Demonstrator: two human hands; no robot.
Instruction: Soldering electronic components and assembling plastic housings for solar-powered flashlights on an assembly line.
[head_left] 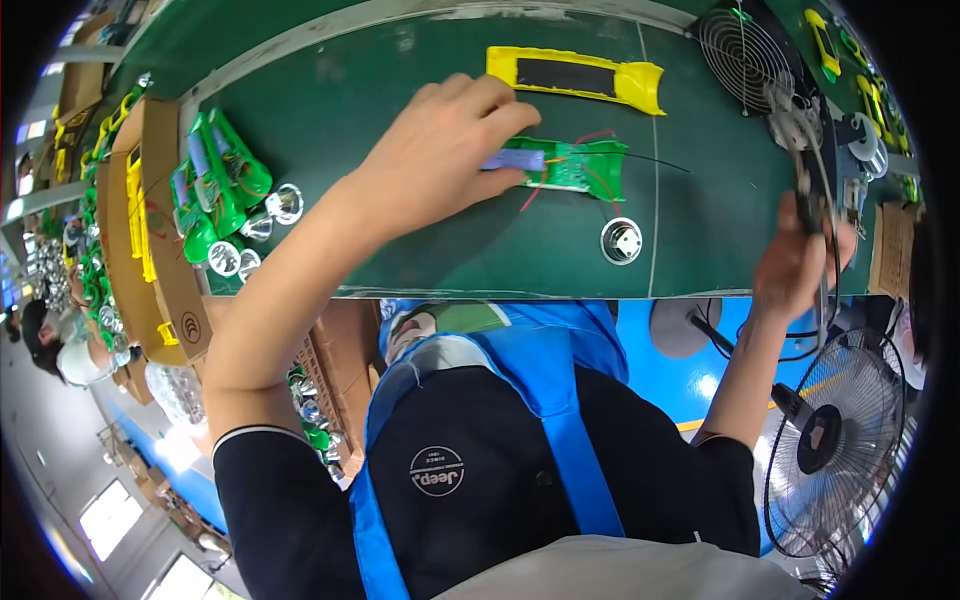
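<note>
On the green bench, my left hand is closed round the left end of a green plastic half-shell. Inside this shell lie a blue-purple battery cell and a green circuit board, with red and black wires sticking out. My palm and fingers hide the shell's left end. A round reflector cup rests just below it. Above sits a yellow half-shell with a black inner strip. At the right edge of the bench, my right hand is wrapped round a dark-handled soldering iron; its tip is hard to make out.
Several green shells with cells and reflector cups lie at the left, beside a cardboard box with yellow parts. A black fan with a round guard and a wire spool stand at the right. A floor fan is lower right.
</note>
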